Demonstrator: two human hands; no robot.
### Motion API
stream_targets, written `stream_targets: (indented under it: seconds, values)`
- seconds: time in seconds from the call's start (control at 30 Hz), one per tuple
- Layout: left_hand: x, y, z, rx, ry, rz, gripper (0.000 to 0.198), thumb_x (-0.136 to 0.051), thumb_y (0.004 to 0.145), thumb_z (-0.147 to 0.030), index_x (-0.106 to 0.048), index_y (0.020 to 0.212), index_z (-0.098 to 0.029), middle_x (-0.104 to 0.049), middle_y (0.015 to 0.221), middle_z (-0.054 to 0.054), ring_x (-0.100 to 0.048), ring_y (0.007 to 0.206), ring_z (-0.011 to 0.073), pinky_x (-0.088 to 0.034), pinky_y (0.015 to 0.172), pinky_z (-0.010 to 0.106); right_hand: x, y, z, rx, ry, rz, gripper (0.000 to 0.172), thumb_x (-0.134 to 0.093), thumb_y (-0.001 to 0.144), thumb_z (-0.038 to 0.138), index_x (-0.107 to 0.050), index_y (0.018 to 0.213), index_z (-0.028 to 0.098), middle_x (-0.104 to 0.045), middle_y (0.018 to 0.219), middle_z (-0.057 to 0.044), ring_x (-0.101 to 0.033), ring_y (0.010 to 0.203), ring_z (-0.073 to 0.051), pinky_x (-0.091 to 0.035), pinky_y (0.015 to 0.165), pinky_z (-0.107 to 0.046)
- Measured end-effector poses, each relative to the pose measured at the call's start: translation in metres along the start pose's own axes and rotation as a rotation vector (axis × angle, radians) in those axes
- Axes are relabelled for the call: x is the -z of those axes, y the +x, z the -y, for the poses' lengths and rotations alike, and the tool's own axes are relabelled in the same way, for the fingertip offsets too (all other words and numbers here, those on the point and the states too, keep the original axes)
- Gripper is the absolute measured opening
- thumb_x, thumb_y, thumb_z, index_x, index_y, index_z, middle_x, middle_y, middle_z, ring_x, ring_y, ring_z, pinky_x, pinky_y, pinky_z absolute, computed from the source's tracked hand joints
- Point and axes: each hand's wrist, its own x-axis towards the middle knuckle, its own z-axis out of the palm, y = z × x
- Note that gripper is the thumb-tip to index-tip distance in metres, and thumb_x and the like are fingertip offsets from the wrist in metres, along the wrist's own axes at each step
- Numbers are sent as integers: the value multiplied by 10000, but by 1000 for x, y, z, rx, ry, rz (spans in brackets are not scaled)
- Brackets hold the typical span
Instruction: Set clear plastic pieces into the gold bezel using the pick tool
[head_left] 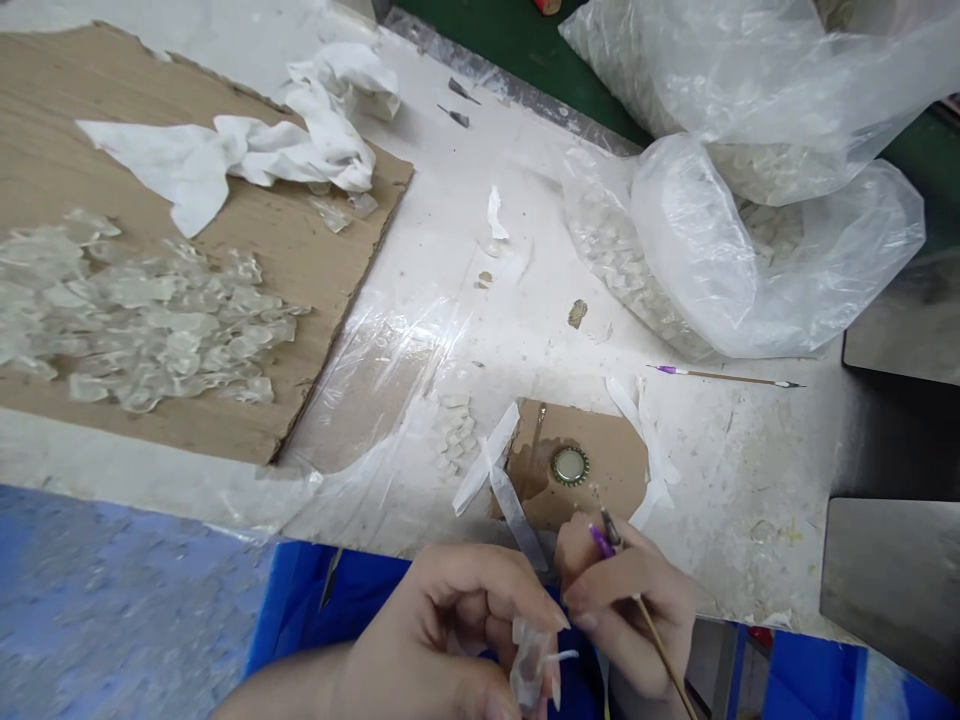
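bare hands fill the bottom of the head view. left hand (442, 640) curls its fingers around a crinkled clear scrap (529, 660), pinching it low above a blue plastic crate (330, 590). right hand (630, 610) pinches a thin wooden-handled tool (660, 640) penlike between thumb and fingers, a grip that keeps its purple-banded tip (602, 541) free and near a metal bottle cap (570, 465) on a cardboard scrap (619, 470). small clear chips (456, 432) sit just beside, within easy reach; a larger heap (135, 320) lies well apart on a cardboard sheet (300, 250), and more fill a plastic bag (735, 250).
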Motion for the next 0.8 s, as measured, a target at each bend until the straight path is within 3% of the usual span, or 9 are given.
stream_targets:
  seconds: [0.13,0.27,0.43,0.57,0.8]
  values:
    - [-2,6,2,17,4,-7,391,-908,787,-124,-812,1123,-300,-791,936,-72,-762,688,16,-576,668,50,-2,4,1,73,3,42,136,-669,986,333,-787,1054,329,-509,702,18,-476,544,-130,-399,468,-253]
    - [-5,10,-2,-34,154,-47,313,-862,850,-197,-814,1129,-330,-766,855,-57,-771,678,35,-581,684,67,-5,3,-1,89,11,14,128,-680,981,334,-792,1041,327,-486,688,28,-457,531,-118,-385,457,-238]
    - [-7,3,-15,-203,675,-147,342,-829,874,-229,-794,1197,-335,-796,865,6,-788,712,106,-624,732,138,-4,3,4,-3,-17,31,128,-696,971,333,-773,904,255,-510,677,27,-498,559,-115,-389,478,-221]
    - [-8,-1,-21,-348,1049,-78,330,-778,917,-274,-769,1246,-259,-815,868,68,-788,737,148,-634,736,168,-4,8,14,-89,-32,35,237,-716,952,385,-728,768,235,-502,637,40,-479,522,-97,-360,458,-202]
    - [-15,3,-18,-409,1129,-135,193,-747,940,-356,-728,1085,-229,-787,698,24,-759,627,130,-607,643,134,-3,17,28,-240,-61,72,317,-746,911,458,-749,675,247,-521,574,28,-507,501,-123,-398,477,-231]
